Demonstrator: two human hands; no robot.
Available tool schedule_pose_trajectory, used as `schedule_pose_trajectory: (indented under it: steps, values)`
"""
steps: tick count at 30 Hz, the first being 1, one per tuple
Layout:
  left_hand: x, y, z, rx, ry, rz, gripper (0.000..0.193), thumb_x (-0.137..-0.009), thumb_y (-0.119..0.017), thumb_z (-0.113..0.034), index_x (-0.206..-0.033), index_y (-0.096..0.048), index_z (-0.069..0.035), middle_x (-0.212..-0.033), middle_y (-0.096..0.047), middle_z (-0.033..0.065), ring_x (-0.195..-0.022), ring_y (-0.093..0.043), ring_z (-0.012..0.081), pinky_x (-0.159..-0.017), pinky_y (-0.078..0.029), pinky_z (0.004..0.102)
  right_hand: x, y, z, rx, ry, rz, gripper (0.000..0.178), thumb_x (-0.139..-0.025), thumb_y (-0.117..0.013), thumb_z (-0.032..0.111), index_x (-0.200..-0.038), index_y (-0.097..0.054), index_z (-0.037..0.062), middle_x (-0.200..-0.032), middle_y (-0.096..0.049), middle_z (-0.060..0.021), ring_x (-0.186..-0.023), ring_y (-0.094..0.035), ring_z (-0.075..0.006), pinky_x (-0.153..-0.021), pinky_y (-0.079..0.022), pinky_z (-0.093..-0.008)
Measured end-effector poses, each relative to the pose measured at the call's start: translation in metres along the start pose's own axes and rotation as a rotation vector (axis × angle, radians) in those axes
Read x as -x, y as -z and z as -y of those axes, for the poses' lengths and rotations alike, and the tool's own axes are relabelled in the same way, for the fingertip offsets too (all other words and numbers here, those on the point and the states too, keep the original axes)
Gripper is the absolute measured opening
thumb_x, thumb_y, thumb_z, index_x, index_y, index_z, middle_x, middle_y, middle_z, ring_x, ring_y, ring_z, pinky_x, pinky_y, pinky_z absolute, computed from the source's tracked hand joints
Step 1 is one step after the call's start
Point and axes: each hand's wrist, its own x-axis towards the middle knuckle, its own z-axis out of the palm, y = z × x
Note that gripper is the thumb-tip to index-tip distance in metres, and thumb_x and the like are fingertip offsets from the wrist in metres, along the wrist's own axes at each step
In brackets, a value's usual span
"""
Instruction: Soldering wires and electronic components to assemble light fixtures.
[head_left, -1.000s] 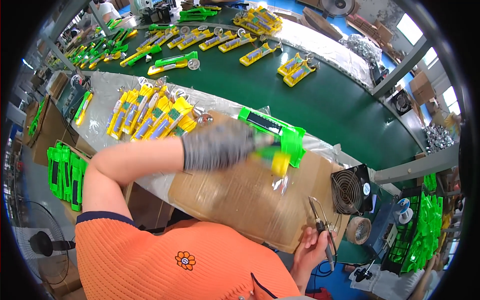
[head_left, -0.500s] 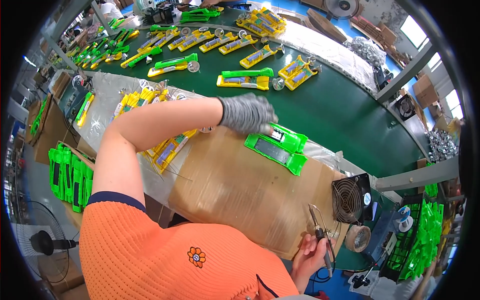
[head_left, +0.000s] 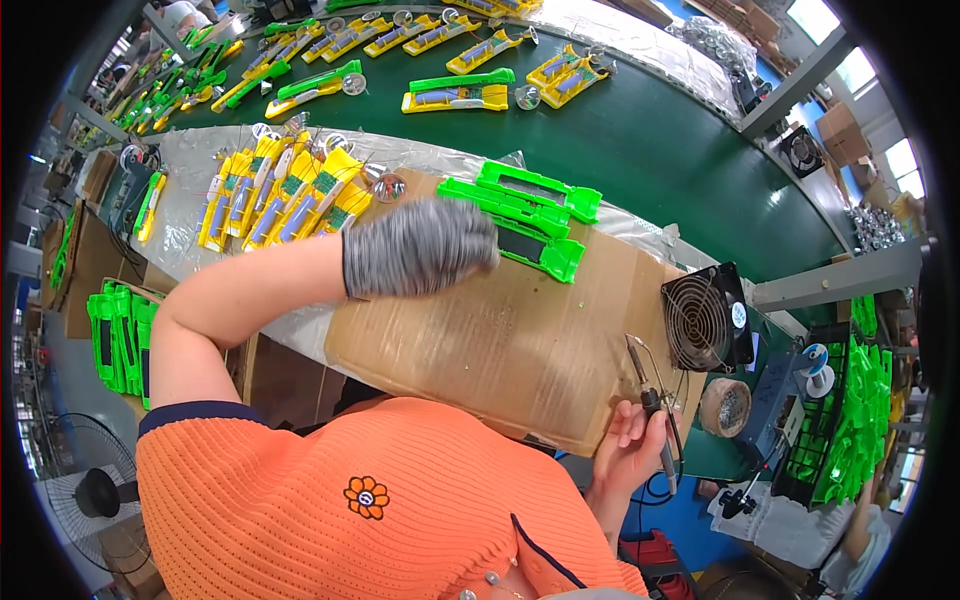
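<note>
My left hand (head_left: pixel 425 248), in a grey knit glove, is over the cardboard sheet (head_left: pixel 455 350) and smeared by motion; its fingers do not show clearly. Just beyond it lie green plastic casing halves (head_left: pixel 540 190), side by side. The nearest casing half (head_left: pixel 535 248) has a dark panel and is partly hidden by the glove. My bare right hand (head_left: pixel 630 445) is closed round a soldering iron (head_left: pixel 652 400), tip up, at the right front of the cardboard. A thin bent metal tube runs alongside the iron.
Yellow casings with batteries and wires (head_left: pixel 280 200) crowd the left. More stand along the green conveyor (head_left: pixel 640 150). A black fan (head_left: pixel 705 318), a round tub (head_left: pixel 724 407), a solder spool (head_left: pixel 816 380) and a crate of green parts (head_left: pixel 850 430) are at the right.
My left hand has drawn back from the green casings, toward me and to the left. Another green casing half now shows beside the others. My right hand still holds the soldering iron.
</note>
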Motion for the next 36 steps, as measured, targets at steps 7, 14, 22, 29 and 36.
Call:
schedule_pose_trajectory:
  steps: [7, 14, 22, 29, 36]
  values:
    - [-0.049, -0.008, 0.020, -0.429, 0.210, 0.063, 0.065, -0.092, -0.057, -0.037, -0.148, -0.036, -0.014, -0.156, -0.023, 0.0211, -0.145, -0.024, 0.0376, -0.116, -0.023, 0.0493, 0.004, -0.002, -0.001, -0.050, 0.019, -0.124, 0.014, -0.095, -0.052, 0.005, -0.088, -0.043, 0.0108, -0.060, -0.040, 0.0017, -0.050, -0.042, -0.0092, -0.071, -0.051, -0.0330]
    - [-0.057, -0.039, 0.018, -0.338, 0.227, 0.288, 0.074, -0.091, -0.051, -0.055, -0.151, -0.033, -0.016, -0.155, -0.027, 0.0230, -0.141, -0.026, 0.0433, -0.116, -0.017, 0.0548, 0.014, -0.001, 0.001, -0.023, 0.009, -0.060, 0.018, -0.096, -0.056, 0.009, -0.088, -0.040, 0.0140, -0.061, -0.046, 0.0001, -0.053, -0.044, -0.0101, -0.078, -0.049, -0.0366]
    - [-0.016, -0.021, -0.030, -0.278, 0.208, 0.199, 0.069, -0.087, -0.060, -0.047, -0.145, -0.043, -0.016, -0.151, -0.032, 0.0223, -0.135, -0.032, 0.0445, -0.111, -0.024, 0.0560, 0.007, -0.011, -0.002, -0.052, 0.006, -0.171, 0.018, -0.094, -0.056, 0.002, -0.085, -0.043, 0.0120, -0.061, -0.043, 0.0019, -0.051, -0.042, -0.0080, -0.069, -0.053, -0.0314]
    - [-0.059, 0.055, 0.095, -0.136, 0.231, -0.141, 0.032, -0.091, -0.061, -0.029, -0.115, -0.063, -0.006, -0.114, -0.064, 0.0179, -0.103, -0.062, 0.0352, -0.091, -0.050, 0.0419, 0.010, 0.001, 0.001, -0.101, 0.015, -0.106, 0.017, -0.103, -0.048, 0.018, -0.088, -0.052, 0.0129, -0.060, -0.036, 0.0048, -0.053, -0.034, -0.0050, -0.075, -0.044, -0.0263]
    - [-0.016, 0.154, 0.330, -0.627, 1.276, -0.178, 0.029, -0.087, -0.062, -0.026, -0.106, -0.072, -0.006, -0.109, -0.069, 0.0194, -0.098, -0.068, 0.0339, -0.087, -0.054, 0.0434, 0.013, 0.003, 0.002, -0.063, -0.105, -0.111, 0.025, -0.099, -0.052, 0.022, -0.082, -0.054, 0.0050, -0.071, -0.052, -0.0053, -0.084, -0.059, -0.0239, -0.084, -0.047, -0.0405]
